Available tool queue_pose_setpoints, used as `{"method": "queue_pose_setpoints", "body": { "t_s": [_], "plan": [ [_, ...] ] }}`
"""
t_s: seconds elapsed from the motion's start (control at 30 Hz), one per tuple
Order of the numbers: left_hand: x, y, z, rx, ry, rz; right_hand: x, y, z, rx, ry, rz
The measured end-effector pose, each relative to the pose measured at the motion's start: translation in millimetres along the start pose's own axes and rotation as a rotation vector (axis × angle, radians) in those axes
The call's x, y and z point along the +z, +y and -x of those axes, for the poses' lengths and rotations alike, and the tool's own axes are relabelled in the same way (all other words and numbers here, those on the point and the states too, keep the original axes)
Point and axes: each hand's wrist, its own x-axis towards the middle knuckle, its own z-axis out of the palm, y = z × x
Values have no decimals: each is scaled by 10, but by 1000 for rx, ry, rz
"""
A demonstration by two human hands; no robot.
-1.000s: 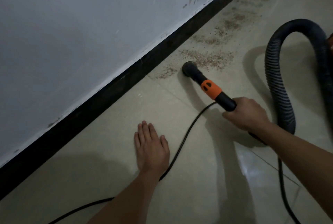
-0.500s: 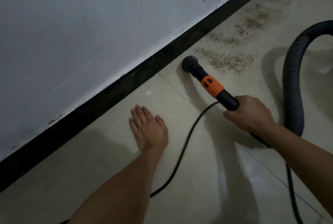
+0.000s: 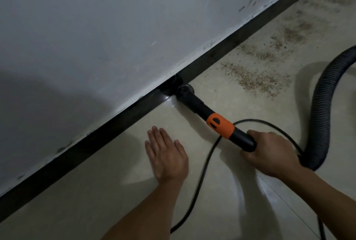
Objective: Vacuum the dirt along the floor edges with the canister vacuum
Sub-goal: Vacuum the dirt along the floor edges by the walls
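Swung the nozzle [image 3: 184,93] back into the skirting board [image 3: 115,122], seemingly touching. Clamping right hand [image 3: 269,153] fingers round the wand [image 3: 221,124]; resting left hand [image 3: 167,155] flat, fingers straight. Leaves dirt [image 3: 256,80] still ahead.

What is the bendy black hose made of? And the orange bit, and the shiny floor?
Hose: probably flexible plastic or rubber, matte; its closely ribbed rings let it curve.
Orange collar on the wand: likely hard moulded plastic, smooth, slightly satin.
Floor: seems glazed ceramic tile, glossy; it mirrors light and shows thin joint lines.
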Motion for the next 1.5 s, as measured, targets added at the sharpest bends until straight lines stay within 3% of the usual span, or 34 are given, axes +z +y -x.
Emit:
{"method": "queue_pose_setpoints", "body": {
  "t_s": [0.37,0.67,0.8,0.9,1.1,1.33,1.5],
  "plan": [
    [31,-12,-26,9,-3,-16,-438,391,-546,306,102,-176],
    [50,-13,-22,13,17,-32,-638,496,-1168,499,200,-464],
    [68,-13,-37,20,23,-37,-639,415,-1282,460,201,-518],
    [65,-34,-29,24,27,-30,-432,229,-923,405,151,-360],
    [52,-23,-17,33,57,10,0,-94,188,110,9,-47],
    [68,-14,-11,42,72,36,-270,527,-172,391,130,-211],
    [72,-26,2,38,74,45,-369,432,-384,378,102,-307]
  ]
}}
